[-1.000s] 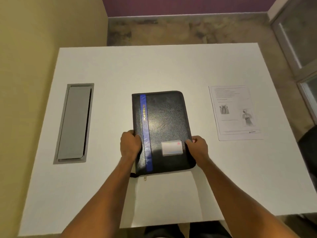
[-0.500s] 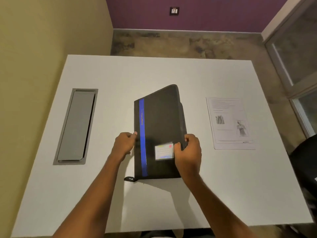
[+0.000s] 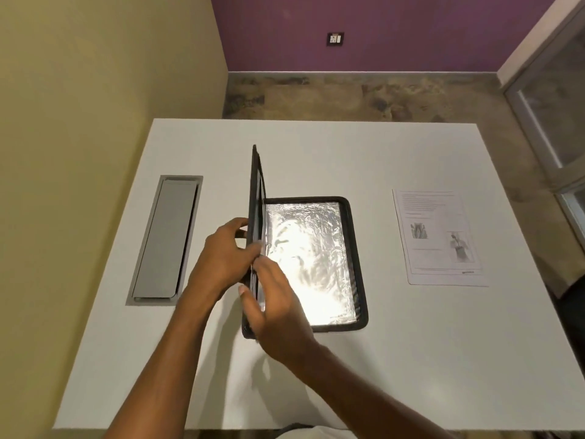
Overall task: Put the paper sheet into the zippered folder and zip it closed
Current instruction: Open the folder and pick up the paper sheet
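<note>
The black zippered folder [image 3: 356, 264] lies in the middle of the white table, half open. Its front cover [image 3: 255, 198] stands upright on edge, and the inside shows a shiny clear plastic sleeve [image 3: 311, 261]. My left hand [image 3: 221, 258] holds the cover's outer face from the left. On the cover's inner side, my right hand [image 3: 275, 308] presses with its fingers, and the thumb wraps the edge. The printed paper sheet [image 3: 438, 237], with text and two small pictures, lies flat to the right, apart from the folder.
A grey cable hatch [image 3: 166, 239] is set into the white table [image 3: 316, 147] at the left. A yellow wall runs along the left, a purple wall stands beyond the floor, and a glass door frame is at the right.
The folder was closed flat with both hands at its sides. The right hand lifted the cover's right edge and swung it up to vertical, baring the plastic sleeve. The camera view tilted up.
</note>
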### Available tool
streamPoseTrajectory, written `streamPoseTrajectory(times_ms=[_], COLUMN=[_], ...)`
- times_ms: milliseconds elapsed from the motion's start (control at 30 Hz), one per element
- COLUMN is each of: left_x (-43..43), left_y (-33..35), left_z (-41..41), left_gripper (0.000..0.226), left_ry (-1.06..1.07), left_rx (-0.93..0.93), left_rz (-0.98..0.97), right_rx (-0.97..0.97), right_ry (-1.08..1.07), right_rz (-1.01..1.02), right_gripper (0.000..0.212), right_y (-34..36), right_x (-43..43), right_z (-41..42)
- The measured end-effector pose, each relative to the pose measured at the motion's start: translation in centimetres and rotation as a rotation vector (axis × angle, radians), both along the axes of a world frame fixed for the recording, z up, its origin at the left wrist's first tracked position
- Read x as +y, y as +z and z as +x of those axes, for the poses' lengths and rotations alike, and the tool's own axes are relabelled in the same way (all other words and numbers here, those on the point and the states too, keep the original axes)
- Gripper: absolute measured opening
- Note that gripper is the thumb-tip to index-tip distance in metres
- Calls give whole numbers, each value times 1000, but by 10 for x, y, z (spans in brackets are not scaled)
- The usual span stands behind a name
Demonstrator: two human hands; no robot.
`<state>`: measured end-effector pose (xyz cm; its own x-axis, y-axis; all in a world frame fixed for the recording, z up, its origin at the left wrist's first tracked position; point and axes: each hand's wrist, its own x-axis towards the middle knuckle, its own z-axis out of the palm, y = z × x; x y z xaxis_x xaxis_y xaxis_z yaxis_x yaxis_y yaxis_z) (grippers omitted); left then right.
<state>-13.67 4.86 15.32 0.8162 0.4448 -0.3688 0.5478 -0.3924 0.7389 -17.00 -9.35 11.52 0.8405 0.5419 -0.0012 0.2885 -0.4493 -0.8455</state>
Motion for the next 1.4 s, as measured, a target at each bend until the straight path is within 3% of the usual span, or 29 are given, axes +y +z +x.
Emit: streamPoseTrajectory(times_ms=[133,300,433,633,933,1033,1267,1400], left_x=[22,58,82,115,149,128,122,119], left_y=[-9,-13,-27,-73,-166,-165,-198,-206], left_z=[-12,-33,-47,-59,-72,-75,-82,-82], left_gripper=[42,37,38,35,21,23,51,59], left_ry=[64,153,196,345,327,323,124,142], left_rx=[-25,29,87,145,249,275,438,444], left_rz=[-4,87,243,313,505,455,354,311], right_rx=[91,90,138,144,172,168,125,72], right_ry=[-83,-133,-42,14,-3,-8,-2,-8], right_rz=[-131,-609,-821,-925,-959,-957,-953,-863], right_gripper=[52,64,75,64,58,60,67,69], right_y=[-38,-147,-162,-148,-155,-159,-167,-167], right_x=[-32,-114,-150,-151,-145,-145,-150,-156], right_z=[16,25,29,28,31,30,28,28])
